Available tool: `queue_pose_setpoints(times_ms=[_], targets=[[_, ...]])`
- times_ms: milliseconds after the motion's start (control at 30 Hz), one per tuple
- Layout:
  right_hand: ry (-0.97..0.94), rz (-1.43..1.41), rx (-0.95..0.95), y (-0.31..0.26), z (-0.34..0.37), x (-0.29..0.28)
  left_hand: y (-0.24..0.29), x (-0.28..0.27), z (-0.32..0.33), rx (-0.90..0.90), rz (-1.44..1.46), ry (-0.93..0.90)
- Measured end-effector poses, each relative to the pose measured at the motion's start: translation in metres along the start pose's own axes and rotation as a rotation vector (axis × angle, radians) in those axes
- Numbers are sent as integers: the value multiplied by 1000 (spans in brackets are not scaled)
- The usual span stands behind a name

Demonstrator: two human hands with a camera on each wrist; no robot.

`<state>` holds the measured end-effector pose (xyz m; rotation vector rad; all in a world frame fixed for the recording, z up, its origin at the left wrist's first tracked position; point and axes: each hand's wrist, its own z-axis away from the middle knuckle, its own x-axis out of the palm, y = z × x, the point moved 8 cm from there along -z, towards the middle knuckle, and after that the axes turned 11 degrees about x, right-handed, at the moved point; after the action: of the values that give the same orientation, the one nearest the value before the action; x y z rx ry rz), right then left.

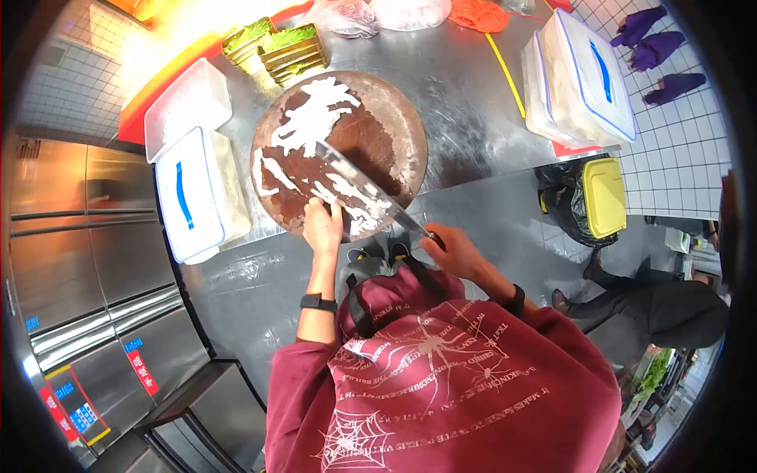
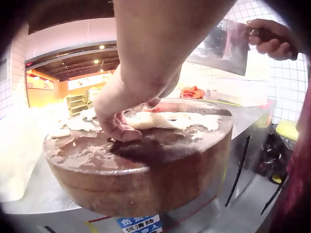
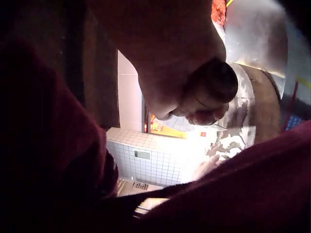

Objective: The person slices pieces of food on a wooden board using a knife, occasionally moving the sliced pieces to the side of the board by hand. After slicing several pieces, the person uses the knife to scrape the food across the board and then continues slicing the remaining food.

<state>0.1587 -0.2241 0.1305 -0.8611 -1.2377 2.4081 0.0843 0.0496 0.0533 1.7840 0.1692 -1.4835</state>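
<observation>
A round wooden chopping block (image 1: pixel 398 110) stands on the steel counter, with white pieces of soft-looking food (image 1: pixel 315 114) spread over its far left part. My left hand (image 1: pixel 323 229) is at the block's near edge, its fingers curled down. In the left wrist view those fingertips hold the end of a long white strip (image 2: pixel 163 119) against the wood. My right hand (image 1: pixel 453 251) grips the handle of a cleaver (image 1: pixel 359 183), whose broad blade slants over the block to the right of the left hand. Seen from the left wrist, the blade (image 2: pixel 223 48) is raised above the surface.
Lidded plastic boxes with blue clips stand left (image 1: pixel 201 193) and right (image 1: pixel 587 79) on the counter. Leafy greens in containers (image 1: pixel 276 51) and plastic bags (image 1: pixel 410 12) lie behind the block. A yellow-lidded bin (image 1: pixel 603 197) and another person (image 1: pixel 662 315) are at the right.
</observation>
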Motion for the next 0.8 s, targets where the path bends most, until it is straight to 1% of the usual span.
queue_pose_setpoints(times_ms=[33, 67, 100, 133, 167, 200, 233, 267, 300, 333, 400, 433, 467, 533, 567, 600, 633, 667, 700, 733, 767, 800], targets=[[50, -74, 13, -1, 1, -7, 4, 3, -7, -25, 2, -30], [53, -76, 9, 0, -1, -10, 9, 8, -15, -50, 5, -62], [60, -81, 38, 5, -4, -15, 23, 5, -20, -32, 22, -26], [68, -86, 67, 11, -5, -19, 30, 12, -28, -40, -16, -46], [67, -85, 60, 17, -6, -20, 42, 15, -31, 24, -59, -30], [116, -73, 39, 24, -8, -24, 54, 16, -34, 86, -103, -11], [162, -63, 14, 26, -9, -29, 60, 22, -36, 102, -134, -31], [152, -65, -3, 25, -8, -30, 64, 27, -39, 115, -168, -49], [153, -119, 41, 27, -4, -32, 65, 31, -40, 94, -102, -97], [152, -173, 88, 32, -1, -34, 69, 32, -40, 146, -144, -40], [154, -136, 88, 38, 2, -35, 64, 39, -45, 153, -194, -58], [152, -136, 89, 42, 1, -35, 56, 36, -47, 153, -100, -31], [151, -136, 91, 45, 2, -36, 47, 33, -48, 151, -103, -23], [152, -147, 92, 47, 3, -36, 15, 23, -46, -23, 125, -11], [158, -161, 103, 49, 4, -35, -10, 21, -49, -103, 217, 10], [159, -169, 99, 49, 5, -35, -26, 9, -51, -73, 275, 115], [154, -192, 132, 51, 6, -34, -34, -9, -57, 8, 354, 222], [151, -214, 165, 54, 7, -34, -53, -15, -61, -57, 425, 160], [157, -221, 161, 56, 8, -35, -80, -17, -76, -29, 322, 187], [173, -152, 127, 56, 8, -36, -80, -35, -83, -6, 383, 194], [189, -83, 94, 55, 8, -37, -111, -29, -99, 7, 509, 271], [194, -88, 95, 55, 8, -37, -111, -45, -106, -84, 289, 204]])
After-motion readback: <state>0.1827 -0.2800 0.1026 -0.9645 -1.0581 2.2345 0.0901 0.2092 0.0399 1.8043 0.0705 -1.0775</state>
